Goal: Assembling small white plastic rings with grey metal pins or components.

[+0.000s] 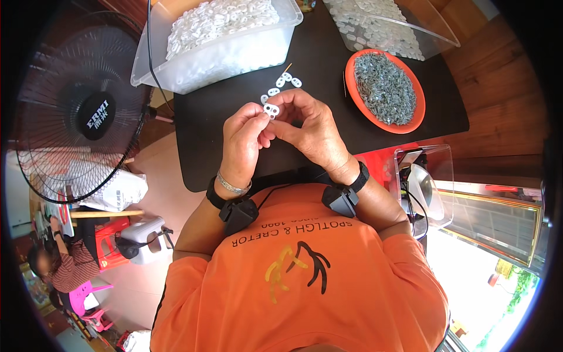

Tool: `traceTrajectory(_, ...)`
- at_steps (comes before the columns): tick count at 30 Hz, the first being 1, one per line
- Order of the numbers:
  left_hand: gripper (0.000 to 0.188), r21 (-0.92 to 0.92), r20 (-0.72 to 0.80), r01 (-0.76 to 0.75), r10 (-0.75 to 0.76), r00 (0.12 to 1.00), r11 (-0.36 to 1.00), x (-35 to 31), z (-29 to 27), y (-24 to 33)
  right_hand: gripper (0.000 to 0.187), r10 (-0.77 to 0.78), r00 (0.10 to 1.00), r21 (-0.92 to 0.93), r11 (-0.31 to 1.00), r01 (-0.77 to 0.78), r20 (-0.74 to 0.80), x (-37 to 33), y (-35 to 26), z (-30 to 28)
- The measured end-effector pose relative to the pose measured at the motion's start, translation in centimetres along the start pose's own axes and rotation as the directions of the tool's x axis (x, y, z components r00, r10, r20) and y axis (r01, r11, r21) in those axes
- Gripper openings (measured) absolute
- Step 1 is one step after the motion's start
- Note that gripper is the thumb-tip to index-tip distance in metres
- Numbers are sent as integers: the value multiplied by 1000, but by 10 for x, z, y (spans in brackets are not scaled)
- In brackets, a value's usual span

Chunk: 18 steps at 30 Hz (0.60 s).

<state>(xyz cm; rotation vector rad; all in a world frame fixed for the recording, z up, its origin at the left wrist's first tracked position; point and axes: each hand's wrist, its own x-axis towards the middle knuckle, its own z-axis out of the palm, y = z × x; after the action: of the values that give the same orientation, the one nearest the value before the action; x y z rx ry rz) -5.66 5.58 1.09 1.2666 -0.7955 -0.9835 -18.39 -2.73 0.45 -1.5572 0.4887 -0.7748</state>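
Pinching a white two-holed piece (271, 108) between thumb and forefinger, my left hand (240, 141) is up over the near part of the dark surface (211, 144), in front of my orange shirt (363, 252). My right hand (312, 130) meets it fingertip to fingertip; its forefinger and thumb curl in close around the piece, though I cannot tell whether they grip it too. A silvery bracelet (232, 185) circles my left wrist. Just beyond my fingers, a few loose white pieces (297, 83) lie on the surface near a thin orange-brown stick (287, 68). Farther to the right sits an orange-red plate (394, 128) heaped with small grey translucent bits (386, 88). Behind these, a translucent tub (229, 72) piled with white pieces is at the left, and a clear bin (437, 36) of whitish pieces at the right. Off to the left are a black fan (97, 114) and, well apart, a person in a striped top (79, 267).
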Motion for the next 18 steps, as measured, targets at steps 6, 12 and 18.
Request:
traceTrajectory(6, 22, -5, 31, 41, -41, 999, 999, 2, 3, 3, 30, -10, 999, 2, 1000, 10, 40, -3, -4, -7)
traceTrajectory(12, 23, 48, 43, -26, 24, 999, 998, 4, 10, -3, 31, -57, 998, -94, 994, 56, -11, -6, -7, -8)
traceTrajectory(18, 26, 55, 44, 10, -13, 999, 998, 2, 13, -4, 29, -296, 952, -364, 898, 247, -84, -7, 2, -9)
